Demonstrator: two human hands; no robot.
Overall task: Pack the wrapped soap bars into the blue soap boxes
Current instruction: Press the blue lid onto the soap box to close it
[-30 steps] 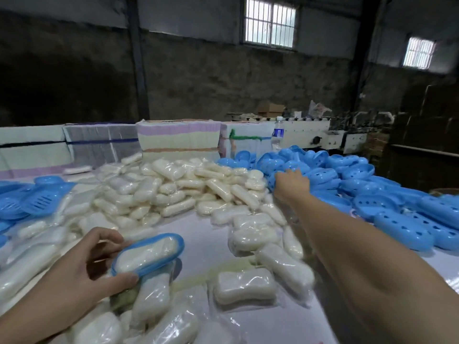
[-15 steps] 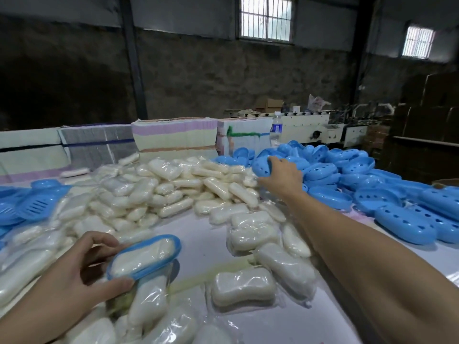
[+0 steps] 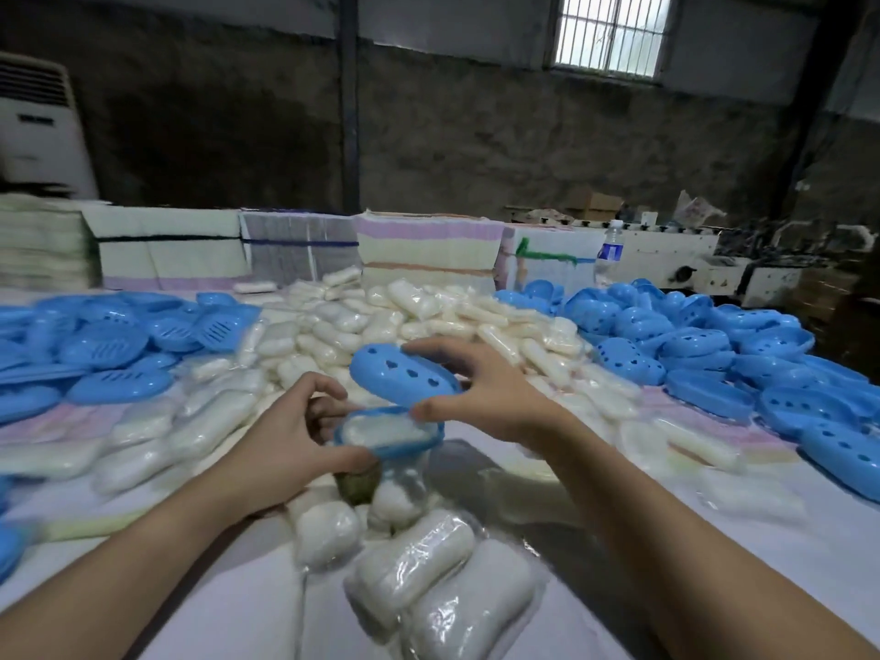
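Holed blue lid (image 3: 405, 379) above soap-filled box base (image 3: 388, 432)

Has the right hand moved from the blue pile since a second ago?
Yes. The right hand came back from the lid pile toward the left hand, carrying a lid.

Bundled stacks of striped cloth (image 3: 428, 250) (tied with cord), water bottle (image 3: 610, 252), barred window (image 3: 611, 33), white air conditioner (image 3: 40, 126)
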